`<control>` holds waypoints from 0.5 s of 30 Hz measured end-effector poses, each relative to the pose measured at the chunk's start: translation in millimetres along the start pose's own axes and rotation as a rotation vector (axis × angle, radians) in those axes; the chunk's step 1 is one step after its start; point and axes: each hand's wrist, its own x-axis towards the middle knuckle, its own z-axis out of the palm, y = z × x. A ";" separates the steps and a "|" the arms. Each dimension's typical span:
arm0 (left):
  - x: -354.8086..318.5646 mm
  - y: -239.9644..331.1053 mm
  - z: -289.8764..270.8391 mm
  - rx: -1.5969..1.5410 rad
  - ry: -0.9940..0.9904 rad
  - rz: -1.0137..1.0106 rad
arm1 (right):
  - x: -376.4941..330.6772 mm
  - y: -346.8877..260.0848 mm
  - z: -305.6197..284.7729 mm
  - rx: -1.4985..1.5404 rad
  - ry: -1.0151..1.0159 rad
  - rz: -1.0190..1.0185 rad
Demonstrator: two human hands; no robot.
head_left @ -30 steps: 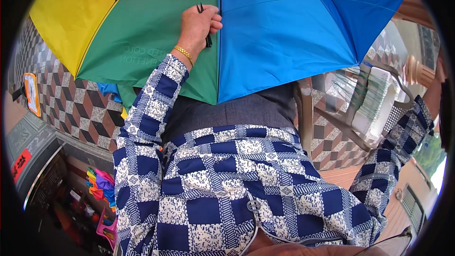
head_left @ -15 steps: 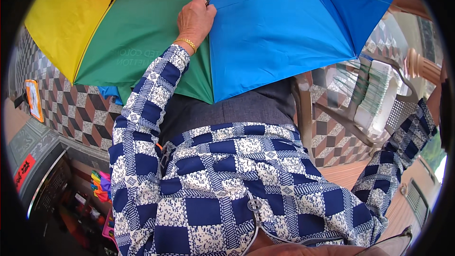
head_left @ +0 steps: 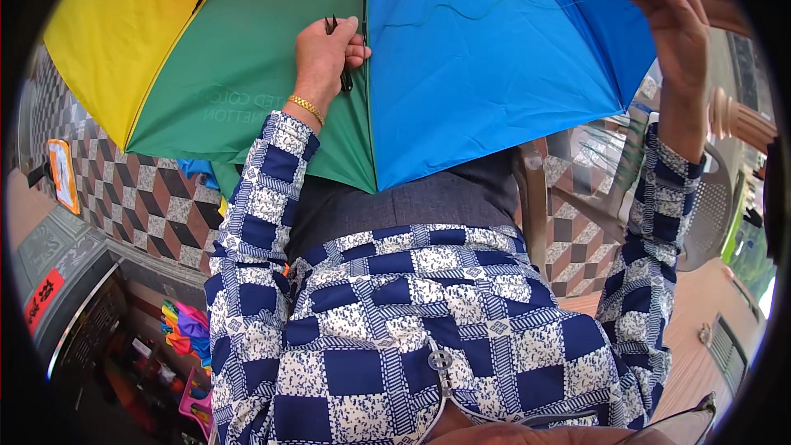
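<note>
A rainbow-coloured umbrella (head_left: 461,91) is spread across my lap, its yellow, green and blue panels facing me with dark ribs along the seams. My left hand (head_left: 325,58) is closed around small black thread snips (head_left: 345,80), two points showing above the fingers. Its fingertips touch the rib (head_left: 366,0) between green and blue. From near there a thin green thread (head_left: 461,10) runs slackly over the blue panel toward my right hand (head_left: 677,33). That hand is raised at the far right, fingers pressed together at the thread's end; any needle there is too small to see.
On the right, a plastic chair (head_left: 709,198) stands with more green threads (head_left: 630,152) near it. At lower left are a pink basket (head_left: 196,404) and a bundle of colourful cloth (head_left: 185,330). An orange-framed board (head_left: 63,175) lies on the patterned tile floor (head_left: 156,206).
My right hand has come in from beyond the right edge, up beside the umbrella. The thread has gone from taut to slack. My left hand has moved slightly down and left, revealing the snips.
</note>
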 end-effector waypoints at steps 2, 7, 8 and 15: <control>-2.3 -3.0 -5.6 -0.119 0.038 -0.020 | 10.9 67.1 78.5 -0.114 0.046 0.109; -6.0 1.4 0.7 -0.265 0.075 -0.051 | 26.5 167.1 169.9 -0.705 0.004 0.227; -6.5 1.8 2.0 -0.263 0.072 -0.050 | 26.3 180.4 174.9 -0.814 0.021 0.188; -11.3 -3.6 3.4 -0.364 0.076 -0.017 | 18.4 196.8 189.2 -1.014 0.086 0.125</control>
